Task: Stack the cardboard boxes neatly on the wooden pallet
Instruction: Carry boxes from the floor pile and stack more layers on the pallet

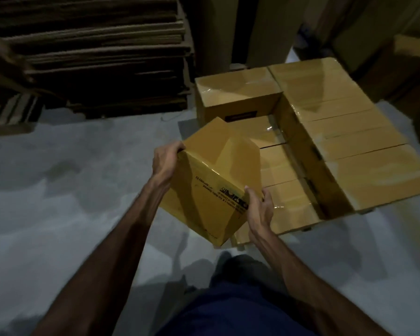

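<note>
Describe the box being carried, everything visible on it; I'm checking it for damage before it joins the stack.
The carried box is yellow-brown cardboard, sealed with glossy clear tape along its seams, with dark printed text and a logo near one edge. It is held tilted, one corner pointing down, above the grey floor just in front of the stacked boxes. The left hand grips its upper left corner; the right hand grips its lower right edge by the print. No dents or tears show, though the picture is dim and slightly blurred.

The wooden pallet (306, 229) lies almost wholly hidden under stacked boxes (349, 132).
</note>
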Motion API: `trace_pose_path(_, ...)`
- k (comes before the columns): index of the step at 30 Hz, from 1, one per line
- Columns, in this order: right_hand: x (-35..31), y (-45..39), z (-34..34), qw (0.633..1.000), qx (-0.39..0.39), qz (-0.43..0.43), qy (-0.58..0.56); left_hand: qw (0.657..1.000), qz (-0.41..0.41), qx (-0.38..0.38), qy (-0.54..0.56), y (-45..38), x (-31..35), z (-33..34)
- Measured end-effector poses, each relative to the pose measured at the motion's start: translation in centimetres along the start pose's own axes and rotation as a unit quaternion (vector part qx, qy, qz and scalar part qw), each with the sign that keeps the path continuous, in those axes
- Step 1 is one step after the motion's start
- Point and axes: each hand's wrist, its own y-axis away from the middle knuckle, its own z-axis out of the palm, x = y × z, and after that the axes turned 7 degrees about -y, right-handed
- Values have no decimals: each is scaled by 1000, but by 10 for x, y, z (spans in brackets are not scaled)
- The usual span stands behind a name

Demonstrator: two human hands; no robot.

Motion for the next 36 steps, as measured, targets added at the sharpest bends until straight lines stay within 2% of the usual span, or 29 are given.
trace_pose_path(5,5,-51,46,998,25,-6,-53,998,11,-66,-20,-91,17,30)
trace_pose_path(14,23,-129,127,993,52,56,-93,992,18,-106,-62,-217,32,76)
trace_pose_path(17,19,-150,157,990,81,53,-100,992,19,-118,-51,-255,39,89)
trace_pose_path(22,23,-199,218,985,137,36,-102,982,11,-184,-49,-342,44,116)
trace_pose_path(24,27,-217,243,981,166,50,-88,980,-18,-191,-43,-378,38,125)
trace_pose_path(30,50,-276,300,978,183,53,-89,975,-33,-212,-56,-467,15,148)
trace_pose_path(36,77,-320,346,975,205,54,-69,975,-74,-195,-80,-535,-24,180)
